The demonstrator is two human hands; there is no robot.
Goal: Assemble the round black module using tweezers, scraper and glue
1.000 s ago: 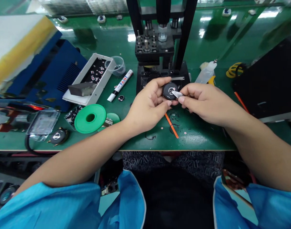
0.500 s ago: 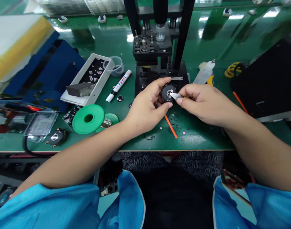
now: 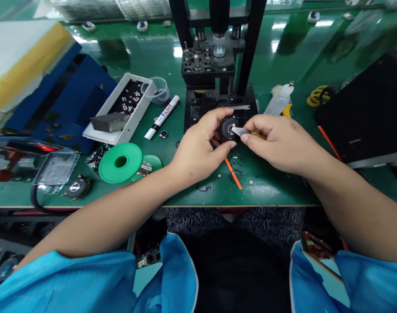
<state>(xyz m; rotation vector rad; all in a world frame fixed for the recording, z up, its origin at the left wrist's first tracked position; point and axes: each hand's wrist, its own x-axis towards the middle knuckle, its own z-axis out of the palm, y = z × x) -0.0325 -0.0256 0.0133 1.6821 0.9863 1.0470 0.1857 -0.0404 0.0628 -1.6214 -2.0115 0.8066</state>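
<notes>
Between the thumb and fingers of my left hand (image 3: 201, 145) is a small round black part (image 3: 229, 128) with a ringed centre, its face turned up. My right hand (image 3: 276, 141) pinches a small knife-like tool (image 3: 240, 131) with a pale pointed blade and a yellowish handle mostly hidden in the fingers. The blade's tip touches the centre of the round part. Just beyond my left fingertips lies a thin notched metal strip (image 3: 240, 107) on the base of a black press (image 3: 207, 65).
Left stand a white tray (image 3: 128, 126) of tiny parts, a paint marker (image 3: 162, 117), a green wire spool (image 3: 133, 161) and another round black unit (image 3: 77, 187). An orange stick (image 3: 234, 176) lies near the front edge. Right are a clear bottle (image 3: 279, 100) and a black box (image 3: 368, 104).
The round part has tilted slightly in my left hand, and the blade has shifted a little on its centre. Both hands keep their grips.
</notes>
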